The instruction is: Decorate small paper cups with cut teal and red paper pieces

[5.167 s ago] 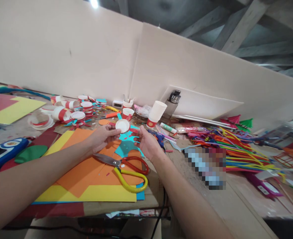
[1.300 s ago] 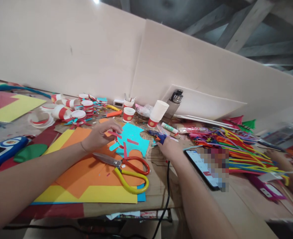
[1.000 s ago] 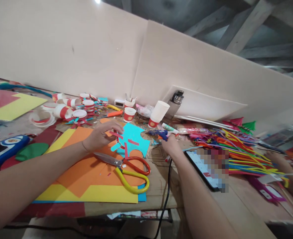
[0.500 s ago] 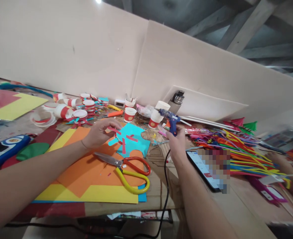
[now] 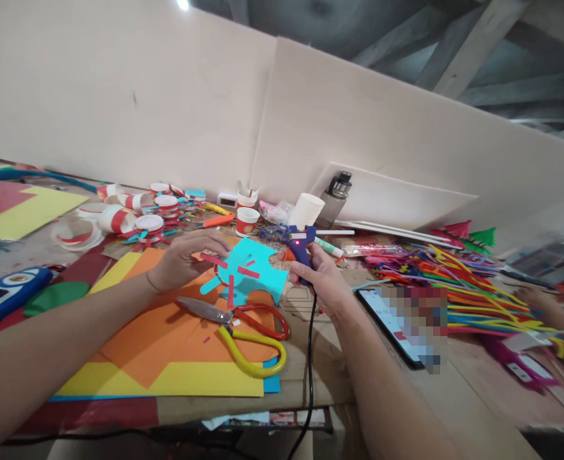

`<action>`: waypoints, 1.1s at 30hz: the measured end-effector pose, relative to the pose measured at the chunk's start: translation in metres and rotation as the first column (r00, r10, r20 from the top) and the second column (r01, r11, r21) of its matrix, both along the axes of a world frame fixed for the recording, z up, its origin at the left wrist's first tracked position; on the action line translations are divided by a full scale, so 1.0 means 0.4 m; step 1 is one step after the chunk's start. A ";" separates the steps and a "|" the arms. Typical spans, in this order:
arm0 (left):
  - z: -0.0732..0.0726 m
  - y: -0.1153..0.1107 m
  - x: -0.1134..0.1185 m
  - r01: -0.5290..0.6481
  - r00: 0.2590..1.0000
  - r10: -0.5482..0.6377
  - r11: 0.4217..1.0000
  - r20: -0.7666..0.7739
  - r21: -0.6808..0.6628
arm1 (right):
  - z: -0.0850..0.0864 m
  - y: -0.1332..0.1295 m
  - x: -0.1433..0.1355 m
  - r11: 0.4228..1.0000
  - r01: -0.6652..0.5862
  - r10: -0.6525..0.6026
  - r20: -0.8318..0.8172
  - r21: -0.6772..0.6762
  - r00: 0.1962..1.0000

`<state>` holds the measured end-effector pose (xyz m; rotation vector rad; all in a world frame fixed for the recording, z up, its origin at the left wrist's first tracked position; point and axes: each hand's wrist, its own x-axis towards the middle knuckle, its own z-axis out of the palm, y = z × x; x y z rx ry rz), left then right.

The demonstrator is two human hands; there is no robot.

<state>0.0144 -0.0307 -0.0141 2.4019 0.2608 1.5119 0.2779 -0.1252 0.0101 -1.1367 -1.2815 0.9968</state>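
My left hand [image 5: 188, 259] has its fingers closed on a small paper-cup craft [image 5: 218, 275] with red paper strips and a light-blue tab sticking out; its edge is partly hidden by my fingers. Behind it lies a cut light-blue paper sheet [image 5: 262, 255]. In my right hand [image 5: 327, 278] is a blue glue gun [image 5: 301, 246], gripped by its handle, nozzle pointing left and a red light lit. A white glue stick [image 5: 335, 232] juts from its back, and a black cord [image 5: 311, 358] hangs down. Scissors [image 5: 234, 326] with red and yellow handles rest below on orange paper [image 5: 142, 332].
Paper-cup crafts [image 5: 150, 227] stand at the back left. A red-and-white cup [image 5: 248, 222], a white cup [image 5: 307, 211] and a bottle [image 5: 335, 198] stand near the wall. A phone [image 5: 391, 329] and colourful pipe cleaners [image 5: 478, 297] lie right; another person's arm [image 5: 559, 332] is at the far right.
My right hand has brought the glue gun left and slightly down, closer to the craft. My left hand has shifted a little left and down with the craft.
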 end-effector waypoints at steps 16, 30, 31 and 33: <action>0.005 0.004 0.000 -0.048 0.998 0.053 0.991 0.045 -0.121 | 0.014 -0.015 0.001 0.992 -0.119 0.123 0.142 -0.042 0.982; 0.002 0.000 0.003 -0.051 0.997 0.059 0.987 0.043 -0.153 | 0.010 -0.013 -0.004 0.993 -0.096 0.105 0.147 -0.066 0.984; 0.002 0.000 0.003 -0.055 0.997 0.062 0.986 0.040 -0.158 | 0.010 -0.013 -0.004 0.993 -0.095 0.103 0.151 -0.064 0.983; 0.002 0.000 0.003 -0.055 0.997 0.062 0.985 0.036 -0.164 | 0.008 -0.012 -0.003 0.993 -0.099 0.107 0.161 -0.061 0.981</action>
